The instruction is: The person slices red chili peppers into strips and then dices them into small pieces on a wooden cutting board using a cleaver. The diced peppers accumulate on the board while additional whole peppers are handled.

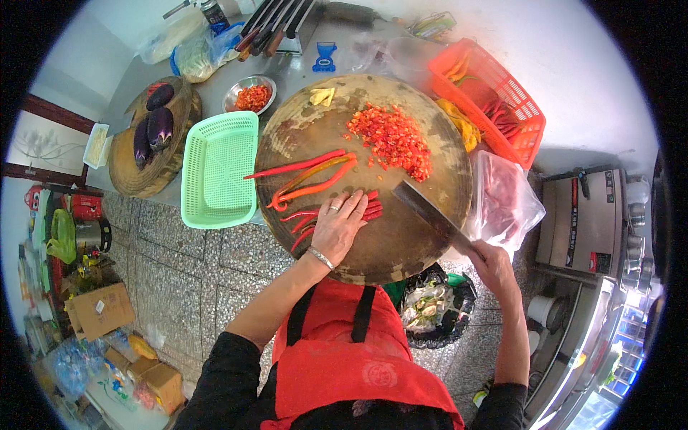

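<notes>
My left hand (339,223) lies flat over a bunch of red chili peppers (305,220), pressing them to a round wooden chopping block (398,242). Their cut ends show to the right of my fingers. In my right hand (492,266) is a cleaver (430,210), its blade reaching over the block's right side, apart from the peppers. Farther up the block is a heap of chopped red chili (395,141). Several whole chilies (317,180), red to orange-brown, lie above my left hand. Pale yellow pieces (322,97), perhaps ginger, sit near the far edge.
A green plastic basket (220,166) stands left, near a metal bowl (250,95) of chopped chili. Eggplants (156,126) rest on a second block (126,172). An orange basket (505,91) and bagged meat (502,199) flank the right. Below is a lined waste bin (438,309); knives (277,27) stand behind.
</notes>
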Tool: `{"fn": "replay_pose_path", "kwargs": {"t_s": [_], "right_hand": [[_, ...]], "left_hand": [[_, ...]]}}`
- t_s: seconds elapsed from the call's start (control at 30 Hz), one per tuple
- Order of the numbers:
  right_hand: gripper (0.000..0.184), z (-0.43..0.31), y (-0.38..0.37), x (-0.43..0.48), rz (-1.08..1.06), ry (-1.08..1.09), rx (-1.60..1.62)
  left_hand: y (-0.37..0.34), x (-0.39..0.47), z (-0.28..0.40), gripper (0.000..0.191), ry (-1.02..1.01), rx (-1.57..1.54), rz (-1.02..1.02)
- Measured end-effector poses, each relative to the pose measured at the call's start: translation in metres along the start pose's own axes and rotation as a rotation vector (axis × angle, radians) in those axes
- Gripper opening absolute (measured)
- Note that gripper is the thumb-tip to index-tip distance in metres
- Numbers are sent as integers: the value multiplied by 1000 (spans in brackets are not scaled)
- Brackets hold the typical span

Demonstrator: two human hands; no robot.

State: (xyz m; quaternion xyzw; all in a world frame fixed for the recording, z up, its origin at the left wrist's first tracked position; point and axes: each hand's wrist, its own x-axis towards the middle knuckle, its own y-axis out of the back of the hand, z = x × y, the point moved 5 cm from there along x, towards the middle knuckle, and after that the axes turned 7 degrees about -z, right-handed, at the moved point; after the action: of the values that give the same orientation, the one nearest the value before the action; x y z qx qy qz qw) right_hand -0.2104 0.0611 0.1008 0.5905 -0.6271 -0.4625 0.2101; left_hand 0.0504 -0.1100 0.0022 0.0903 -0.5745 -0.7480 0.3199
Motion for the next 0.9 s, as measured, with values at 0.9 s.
{"fn": "replay_pose_path", "kwargs": {"t_s": [0.9], "right_hand": [[24, 19, -111, -46, -114, -400, 1299]], "left_hand": [[-28, 17, 72, 64, 19, 123, -244]]}}
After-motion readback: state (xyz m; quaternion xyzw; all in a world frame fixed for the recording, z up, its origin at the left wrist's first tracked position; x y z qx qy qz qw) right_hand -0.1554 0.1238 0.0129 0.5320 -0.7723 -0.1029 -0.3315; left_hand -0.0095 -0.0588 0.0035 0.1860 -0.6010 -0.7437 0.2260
